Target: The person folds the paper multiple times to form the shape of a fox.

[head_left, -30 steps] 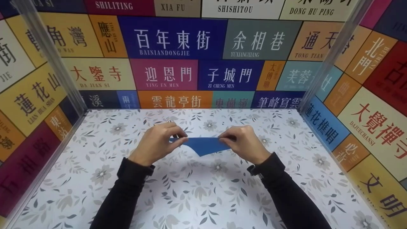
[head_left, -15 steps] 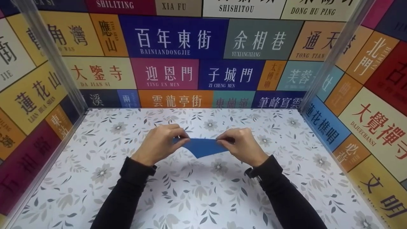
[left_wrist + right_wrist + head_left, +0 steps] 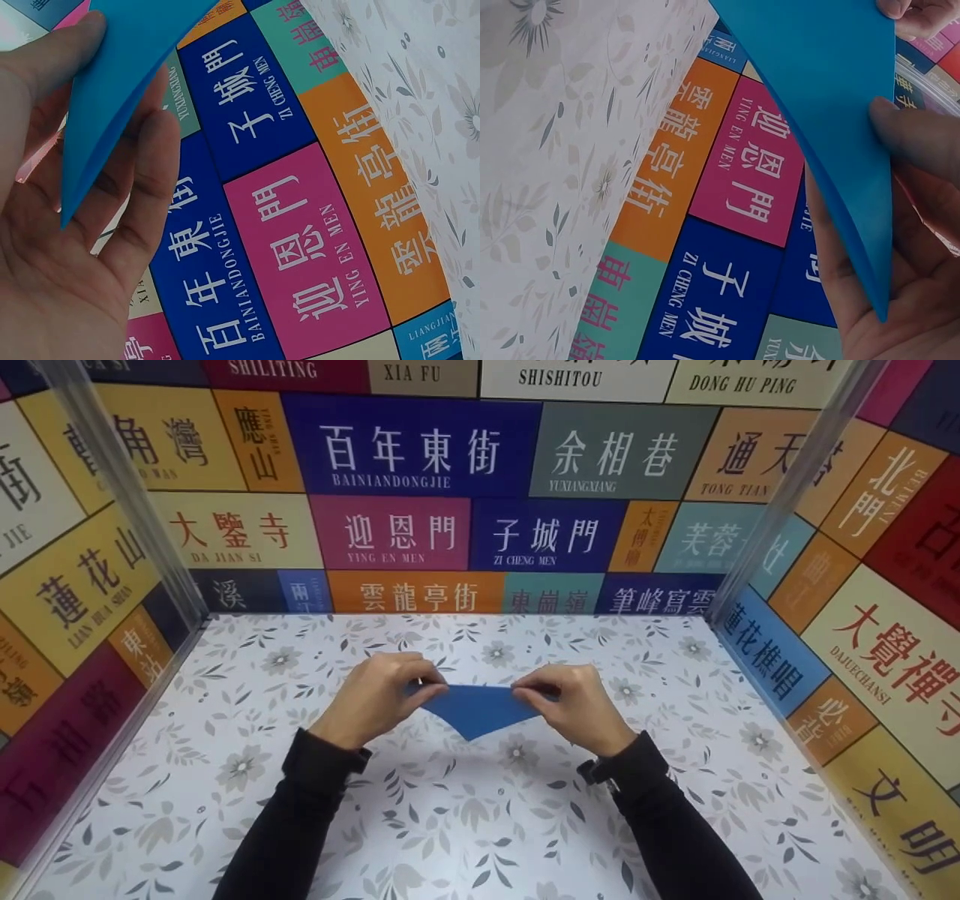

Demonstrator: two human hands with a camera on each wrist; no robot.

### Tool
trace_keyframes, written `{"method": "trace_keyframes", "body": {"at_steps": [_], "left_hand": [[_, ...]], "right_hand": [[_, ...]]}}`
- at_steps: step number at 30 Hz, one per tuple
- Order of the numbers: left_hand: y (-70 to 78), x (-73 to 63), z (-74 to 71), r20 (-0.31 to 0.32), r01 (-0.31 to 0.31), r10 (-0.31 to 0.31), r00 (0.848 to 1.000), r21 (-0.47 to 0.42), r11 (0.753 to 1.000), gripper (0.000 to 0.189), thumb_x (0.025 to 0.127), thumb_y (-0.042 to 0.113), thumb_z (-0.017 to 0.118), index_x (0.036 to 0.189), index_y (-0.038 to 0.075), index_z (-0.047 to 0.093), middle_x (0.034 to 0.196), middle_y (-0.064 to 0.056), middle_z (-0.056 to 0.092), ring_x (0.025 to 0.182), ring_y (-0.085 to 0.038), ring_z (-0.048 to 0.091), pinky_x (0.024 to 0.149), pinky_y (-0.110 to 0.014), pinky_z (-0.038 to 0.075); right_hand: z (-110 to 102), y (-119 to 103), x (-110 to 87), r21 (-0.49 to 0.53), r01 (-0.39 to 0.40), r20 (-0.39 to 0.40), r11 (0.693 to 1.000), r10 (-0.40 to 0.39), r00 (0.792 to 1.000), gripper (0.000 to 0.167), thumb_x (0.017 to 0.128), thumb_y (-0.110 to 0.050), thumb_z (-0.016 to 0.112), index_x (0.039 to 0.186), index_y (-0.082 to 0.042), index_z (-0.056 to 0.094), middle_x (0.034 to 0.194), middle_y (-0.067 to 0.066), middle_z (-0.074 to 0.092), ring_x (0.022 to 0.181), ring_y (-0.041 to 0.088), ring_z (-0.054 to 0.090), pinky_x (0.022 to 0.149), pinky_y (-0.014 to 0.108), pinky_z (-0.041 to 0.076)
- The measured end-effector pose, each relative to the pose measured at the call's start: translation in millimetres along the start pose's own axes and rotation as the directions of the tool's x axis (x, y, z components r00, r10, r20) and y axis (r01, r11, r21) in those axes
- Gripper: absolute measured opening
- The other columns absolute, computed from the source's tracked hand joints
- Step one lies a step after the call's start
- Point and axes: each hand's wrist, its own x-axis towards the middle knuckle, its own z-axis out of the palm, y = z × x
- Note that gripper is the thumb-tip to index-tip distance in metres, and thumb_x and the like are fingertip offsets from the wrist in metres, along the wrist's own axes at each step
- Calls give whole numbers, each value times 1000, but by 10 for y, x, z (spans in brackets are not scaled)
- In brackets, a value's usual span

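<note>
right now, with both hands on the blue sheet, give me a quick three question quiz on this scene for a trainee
1. True or false: the left hand and the right hand both grip the blue sheet.
2. In the head view, the sheet's free corner points toward the picture's: a) top, b) bottom, c) left.
3. Fill in: the tabletop is printed with flowers and ____.

Key: 1. true; 2. b; 3. leaves
</note>
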Motion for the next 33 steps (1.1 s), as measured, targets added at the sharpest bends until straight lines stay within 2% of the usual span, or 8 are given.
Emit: {"method": "trace_keyframes", "body": {"at_steps": [10,17,23,27,33], "left_hand": [[-55,-4,-16,-3,35,-35,999,-37,999,6,104,22,90,110,20,90,103,2,88,92,-13,82,83,-37,69],[-74,-2,-9,12,64,-63,998,-42,997,6,105,23,89,110,20,91,104,2,89,93,-13,83,84,-37,70],[-68,1,-5,41,101,-99,994,-48,994,9,106,22,89,112,17,91,107,-1,90,97,-16,84,88,-39,71],[-92,-4,23,63,114,-110,992,-51,992,10,106,22,88,112,15,91,106,-4,90,96,-18,85,86,-39,72],[-138,-17,83,139,134,-125,982,-52,990,11,106,20,87,114,13,91,105,-5,90,96,-20,86,87,-39,73]], "right_hand": [[2,71,-25,21,2,-47,1000,-1,999,11,106,-15,87,116,-12,91,108,0,90,97,15,86,90,24,69],[8,89,-30,20,-13,-48,1000,14,999,10,107,-16,87,115,-13,91,107,0,90,96,15,86,89,27,70],[0,102,-32,30,-79,-29,996,79,996,9,106,-17,88,113,-16,92,107,-2,91,97,16,86,88,31,70],[-4,104,-35,44,-106,-6,993,106,994,9,105,-17,89,113,-15,93,106,-2,91,96,18,86,88,34,70],[22,154,-46,26,-158,53,987,156,986,10,106,-15,88,114,-11,92,109,2,91,99,19,87,90,34,71]]}}
